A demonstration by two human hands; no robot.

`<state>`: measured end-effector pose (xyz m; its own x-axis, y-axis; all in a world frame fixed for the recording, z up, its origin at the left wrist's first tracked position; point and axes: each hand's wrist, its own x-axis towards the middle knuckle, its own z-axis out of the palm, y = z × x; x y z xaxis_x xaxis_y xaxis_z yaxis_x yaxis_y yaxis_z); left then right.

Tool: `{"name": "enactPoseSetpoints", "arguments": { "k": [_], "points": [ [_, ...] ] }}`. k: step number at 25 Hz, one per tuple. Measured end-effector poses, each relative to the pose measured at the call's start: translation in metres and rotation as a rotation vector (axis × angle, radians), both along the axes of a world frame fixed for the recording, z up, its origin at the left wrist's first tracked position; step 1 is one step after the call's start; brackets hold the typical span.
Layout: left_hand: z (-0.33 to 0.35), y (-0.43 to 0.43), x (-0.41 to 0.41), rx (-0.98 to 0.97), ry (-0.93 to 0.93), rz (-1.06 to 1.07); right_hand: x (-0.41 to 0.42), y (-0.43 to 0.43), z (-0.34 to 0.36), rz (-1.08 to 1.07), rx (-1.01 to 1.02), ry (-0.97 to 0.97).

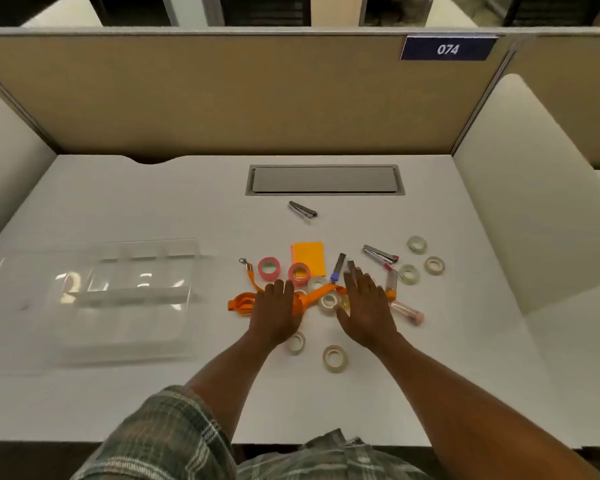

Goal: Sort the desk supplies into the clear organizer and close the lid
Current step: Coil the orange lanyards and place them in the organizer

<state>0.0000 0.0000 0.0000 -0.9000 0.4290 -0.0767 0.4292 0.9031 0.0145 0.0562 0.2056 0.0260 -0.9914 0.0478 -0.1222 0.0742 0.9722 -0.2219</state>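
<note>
Both hands lie flat, fingers spread and gripping nothing: left hand (276, 315) on the orange strap (309, 296), right hand (366, 306) at its 3 o'clock; the clear organizer (118, 299) sits at 9 o'clock.

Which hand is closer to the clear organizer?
Left. The left hand lies just right of the clear organizer; the right hand lies farther right, beyond the orange lanyard.

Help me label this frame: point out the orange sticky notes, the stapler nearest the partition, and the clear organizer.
orange sticky notes (309, 256), head view, pad's top face.
stapler (302, 211), head view, mid-body.
clear organizer (187, 271), head view, right wall.
</note>
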Motion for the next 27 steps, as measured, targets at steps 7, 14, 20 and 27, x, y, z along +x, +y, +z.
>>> {"name": "enactPoseSetpoints", "arguments": {
  "k": [7, 14, 20, 27],
  "points": [
    [-0.011, 0.002, 0.013, -0.039, -0.123, 0.132, 0.009, 0.005, -0.009, -0.03, -0.126, 0.029],
    [0.061, 0.028, -0.017, 0.814, -0.503, 0.415, -0.024, 0.004, 0.021, 0.031, -0.445, 0.093],
    [0.16, 0.054, -0.034, 1.165, -0.542, 0.249, -0.063, 0.005, 0.094, 0.122, -0.755, 0.092],
    [0.224, 0.06, -0.045, 1.107, -0.348, 0.089, -0.072, 0.033, 0.173, 0.121, -0.941, 0.217]
  ]
}}
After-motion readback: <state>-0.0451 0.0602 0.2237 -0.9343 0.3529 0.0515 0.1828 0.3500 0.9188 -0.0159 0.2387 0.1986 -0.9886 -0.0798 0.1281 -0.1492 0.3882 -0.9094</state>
